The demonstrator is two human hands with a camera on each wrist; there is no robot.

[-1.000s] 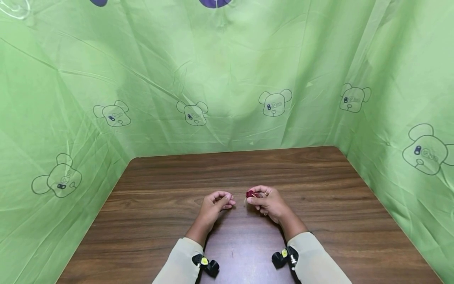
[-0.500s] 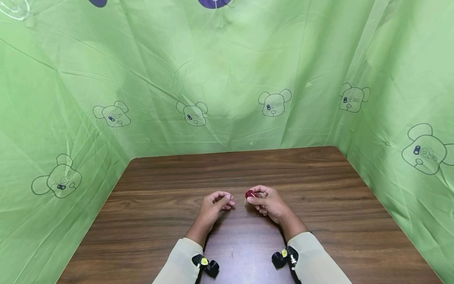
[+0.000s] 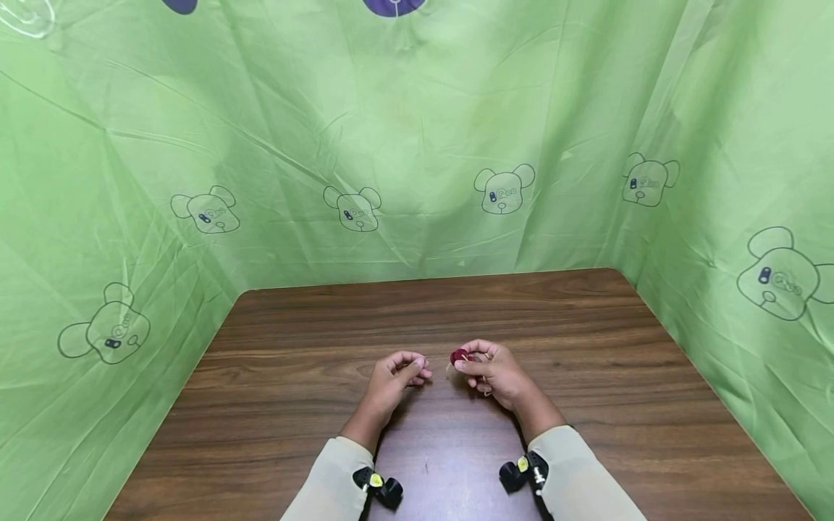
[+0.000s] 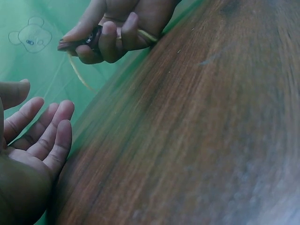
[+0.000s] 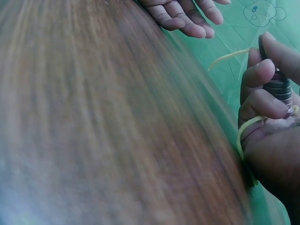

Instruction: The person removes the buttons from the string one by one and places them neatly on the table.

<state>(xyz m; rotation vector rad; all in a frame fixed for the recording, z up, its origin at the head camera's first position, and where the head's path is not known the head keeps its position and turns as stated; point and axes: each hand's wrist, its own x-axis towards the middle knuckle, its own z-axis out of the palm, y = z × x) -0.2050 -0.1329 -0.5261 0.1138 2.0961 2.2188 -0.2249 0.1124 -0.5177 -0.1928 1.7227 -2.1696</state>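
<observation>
My right hand (image 3: 498,373) holds a small dark red spinning top (image 3: 459,357) between thumb and fingers, above the table. The ridged body of the top (image 5: 278,88) shows between the curled fingers in the right wrist view. A thin yellow cord (image 4: 79,74) hangs from beside the top, and more of this cord (image 5: 243,131) loops past the lower fingers and palm. To the left, apart from the top, my left hand (image 3: 394,376) hovers with relaxed, slightly bent fingers and nothing in them. Part of the top is hidden by the right fingers.
Both hands are over the middle of a brown wood-grain table (image 3: 293,325). Green fabric (image 3: 417,239) printed with bear heads stands behind the table and at both sides. Black wrist cameras (image 3: 389,492) sit at the sleeve cuffs.
The red top has turned slightly in my right fingers, and the loose cord end has shifted a little. Both hands stay in nearly the same place.
</observation>
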